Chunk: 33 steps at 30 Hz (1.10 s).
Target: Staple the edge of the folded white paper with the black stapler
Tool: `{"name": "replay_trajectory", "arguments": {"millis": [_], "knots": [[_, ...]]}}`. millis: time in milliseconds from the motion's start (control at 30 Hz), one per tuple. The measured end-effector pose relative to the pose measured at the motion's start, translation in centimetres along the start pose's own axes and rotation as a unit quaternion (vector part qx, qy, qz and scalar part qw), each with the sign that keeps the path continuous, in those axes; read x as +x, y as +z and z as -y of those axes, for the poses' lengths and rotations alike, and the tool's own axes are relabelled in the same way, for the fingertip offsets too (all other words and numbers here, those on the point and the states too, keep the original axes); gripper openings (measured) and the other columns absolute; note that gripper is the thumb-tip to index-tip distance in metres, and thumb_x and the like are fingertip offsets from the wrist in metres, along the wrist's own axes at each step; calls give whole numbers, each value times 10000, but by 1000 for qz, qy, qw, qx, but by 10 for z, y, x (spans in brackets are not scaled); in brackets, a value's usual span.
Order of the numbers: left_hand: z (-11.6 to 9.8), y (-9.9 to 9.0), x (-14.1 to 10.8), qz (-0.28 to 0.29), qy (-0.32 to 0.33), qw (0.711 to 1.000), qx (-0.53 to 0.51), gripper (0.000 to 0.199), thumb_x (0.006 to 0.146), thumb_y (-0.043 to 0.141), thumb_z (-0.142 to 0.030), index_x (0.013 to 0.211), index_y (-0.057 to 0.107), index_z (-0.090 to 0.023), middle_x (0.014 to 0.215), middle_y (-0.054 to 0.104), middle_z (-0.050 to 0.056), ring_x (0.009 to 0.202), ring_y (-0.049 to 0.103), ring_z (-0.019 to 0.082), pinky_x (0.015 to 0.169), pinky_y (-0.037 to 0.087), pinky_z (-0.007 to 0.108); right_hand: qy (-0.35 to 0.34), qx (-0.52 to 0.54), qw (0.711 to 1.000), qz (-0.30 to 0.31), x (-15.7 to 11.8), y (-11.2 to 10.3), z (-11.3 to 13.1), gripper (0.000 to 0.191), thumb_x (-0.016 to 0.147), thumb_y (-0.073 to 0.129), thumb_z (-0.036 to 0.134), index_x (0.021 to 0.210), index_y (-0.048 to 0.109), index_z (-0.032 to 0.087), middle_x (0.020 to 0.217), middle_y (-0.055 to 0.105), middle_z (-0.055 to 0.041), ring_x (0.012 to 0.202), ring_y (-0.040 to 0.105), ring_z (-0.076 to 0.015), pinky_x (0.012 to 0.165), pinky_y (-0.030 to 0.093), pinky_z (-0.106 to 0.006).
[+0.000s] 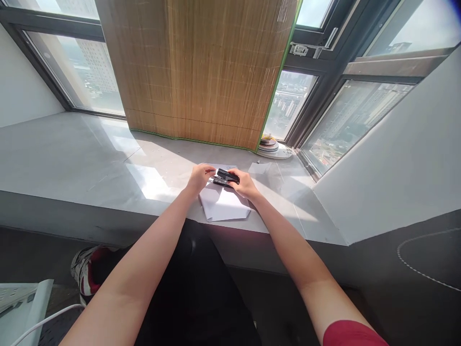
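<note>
A black stapler (224,182) lies over white sheets of paper (225,204) on the window sill, its arms spread apart at the left end. My right hand (245,184) wraps round the stapler's right end. Close to its left end is my left hand (199,179), thumb and fingers pinched together. Whatever sits between those fingertips is too small to make out. The paper's near edge shows folded corners, and part of its far edge is hidden by the hands and stapler.
A bamboo blind (201,72) hangs behind the sill (97,178). Stacked plates (270,145) stand at the back right by the window frame. A clear sheet (260,168) lies right of the paper. At lower left is a white plastic object (39,307) with a cable.
</note>
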<state>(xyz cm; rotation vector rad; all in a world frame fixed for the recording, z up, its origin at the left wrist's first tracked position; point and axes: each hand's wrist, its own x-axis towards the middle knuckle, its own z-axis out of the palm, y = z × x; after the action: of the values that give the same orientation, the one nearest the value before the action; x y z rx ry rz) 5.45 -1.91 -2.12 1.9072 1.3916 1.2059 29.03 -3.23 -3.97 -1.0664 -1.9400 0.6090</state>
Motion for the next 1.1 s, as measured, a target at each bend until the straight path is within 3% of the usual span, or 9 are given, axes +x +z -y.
{"name": "replay_trajectory", "arguments": {"millis": [133, 267, 500, 833, 933, 1000, 1100], "knots": [[-1, 0, 3, 74, 67, 988, 114, 123, 899, 723, -138, 841, 790, -224, 1078, 787, 84, 1148, 664, 292, 1098, 521, 453, 3, 3, 1000, -12, -1, -2, -2, 381, 835, 726, 203, 1215, 751, 224, 1173, 808, -66, 1079, 752, -255, 1065, 570, -439], [-1, 2, 6, 98, 63, 978, 175, 138, 933, 696, -131, 858, 761, -226, 1143, 773, 87, 1189, 625, 304, 1118, 475, 482, 5, 10, 1000, -13, -1, -2, -2, 400, 818, 721, 198, 1216, 755, 225, 1183, 808, -63, 1092, 751, -258, 1076, 569, -441], [0, 5, 4, 107, 45, 977, 180, 113, 965, 682, -149, 893, 722, -227, 1156, 742, 88, 1192, 627, 296, 1052, 473, 435, 3, 27, 999, -25, -2, -3, 1, 400, 810, 689, 204, 1203, 766, 205, 1184, 808, -68, 1083, 751, -249, 1088, 572, -425], [-3, -4, 2, 121, 61, 974, 183, 145, 975, 686, -222, 904, 810, -248, 1142, 779, 79, 1150, 631, 296, 1136, 454, 500, 14, 65, 997, -45, -2, -6, 2, 376, 780, 728, 271, 1147, 782, 206, 1134, 814, -72, 1026, 763, -256, 1031, 621, -436], [-1, -6, 1, 109, 57, 978, 167, 148, 958, 699, -240, 895, 833, -249, 1139, 786, 88, 1140, 647, 302, 1184, 444, 535, 10, 67, 997, -47, -2, -8, 2, 377, 779, 722, 274, 1145, 782, 207, 1139, 813, -76, 1029, 761, -258, 1024, 623, -435], [1, -5, -2, 70, 44, 988, 130, 132, 930, 742, -278, 998, 850, -246, 1174, 777, 99, 1158, 662, 307, 1171, 481, 531, 13, 66, 996, -57, -1, -10, 2, 380, 777, 721, 285, 1145, 778, 213, 1140, 814, -75, 1028, 761, -262, 1020, 621, -440], [1, -1, -5, -12, -27, 1000, 10, 443, 903, 771, -332, 1331, 777, -218, 1327, 750, 122, 1199, 698, 291, 1080, 579, 466, 31, 54, 993, -103, 1, -13, 1, 384, 784, 712, 311, 1153, 767, 220, 1133, 815, -71, 1023, 760, -269, 1009, 615, -444]]}}
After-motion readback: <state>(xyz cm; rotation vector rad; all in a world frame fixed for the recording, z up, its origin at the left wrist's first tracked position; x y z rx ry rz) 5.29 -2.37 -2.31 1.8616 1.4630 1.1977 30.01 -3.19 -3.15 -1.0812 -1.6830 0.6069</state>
